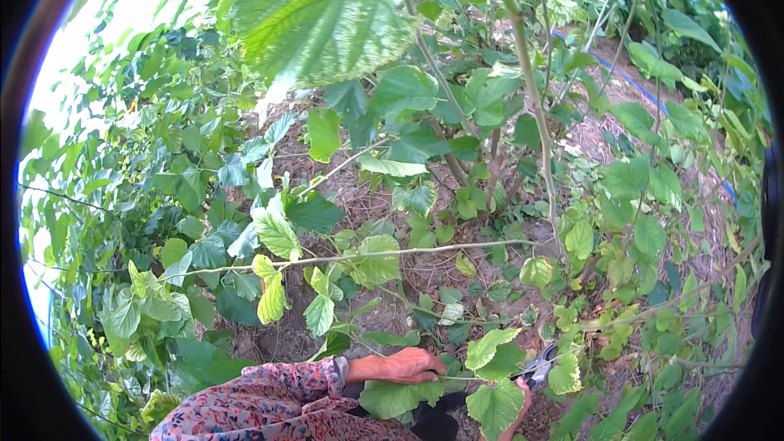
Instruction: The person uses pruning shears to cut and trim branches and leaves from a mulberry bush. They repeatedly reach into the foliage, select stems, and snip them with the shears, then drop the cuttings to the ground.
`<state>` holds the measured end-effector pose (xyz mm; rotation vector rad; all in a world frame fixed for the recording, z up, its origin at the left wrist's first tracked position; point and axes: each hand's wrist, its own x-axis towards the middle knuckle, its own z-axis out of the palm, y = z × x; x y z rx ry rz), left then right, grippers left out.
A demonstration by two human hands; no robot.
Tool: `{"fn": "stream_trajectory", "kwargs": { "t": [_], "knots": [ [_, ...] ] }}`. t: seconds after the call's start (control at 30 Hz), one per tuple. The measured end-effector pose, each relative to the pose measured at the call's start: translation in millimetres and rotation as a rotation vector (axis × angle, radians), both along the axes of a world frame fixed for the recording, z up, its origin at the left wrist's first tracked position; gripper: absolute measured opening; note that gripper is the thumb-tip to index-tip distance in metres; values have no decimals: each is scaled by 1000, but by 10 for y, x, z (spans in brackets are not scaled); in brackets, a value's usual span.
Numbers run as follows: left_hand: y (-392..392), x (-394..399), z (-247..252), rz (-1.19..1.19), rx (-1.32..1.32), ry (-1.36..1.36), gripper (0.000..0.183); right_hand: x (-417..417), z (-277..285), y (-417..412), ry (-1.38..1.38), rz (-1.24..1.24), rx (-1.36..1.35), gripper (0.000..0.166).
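My left hand (407,367), below a floral-print sleeve (275,395), is closed around a thin green stem (457,378). The stem runs right among several leaves with yellowish edges, one of them a broad leaf (497,407). Partly behind these leaves, my right hand (522,401) holds a pair of pruning shears (542,367). Their grey metal head shows close to the stem's right end. Leaves hide most of the fingers and handles, so I cannot tell whether the blades touch the stem.
A long bare-looking branch (392,253) crosses in front of me. Behind it rise several woody stems (536,104) of a leafy shrub. One large leaf (331,18) hangs close to the camera. A blue hose or line (631,81) lies on the dry ground at upper right.
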<state>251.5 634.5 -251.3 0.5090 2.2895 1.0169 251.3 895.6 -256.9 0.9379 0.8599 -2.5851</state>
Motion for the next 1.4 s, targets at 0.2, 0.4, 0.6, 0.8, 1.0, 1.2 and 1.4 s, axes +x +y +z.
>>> {"fn": "stream_trajectory", "kwargs": {
  "t": [0.2, 0.4, 0.6, 0.8, 1.0, 1.2, 1.4],
  "knots": [
    [-637, -177, 427, 124, -26, 151, 32, 43, 52, -234, -62, 65, 190, 17],
    [-1310, -174, 708, 221, -110, 95, 35, 220, -21, -546, -200, 138, 191, 14],
    [-1519, 108, 528, 201, -164, 180, 33, 237, -80, -767, -184, 223, 202, 17],
    [-1558, 760, 208, 158, 363, -195, 36, 115, 137, -823, -154, 274, 200, 10],
    [-1598, 1160, -106, 527, 566, -647, 31, 109, 478, -939, -232, 294, 299, 10],
    [-1293, 1016, -166, 357, 701, -470, 26, 222, 457, -628, -17, 338, 317, 5],
    [-1117, 770, 179, 347, 369, 77, 22, 189, 599, -469, -72, 283, 332, 7]
  ]
}}
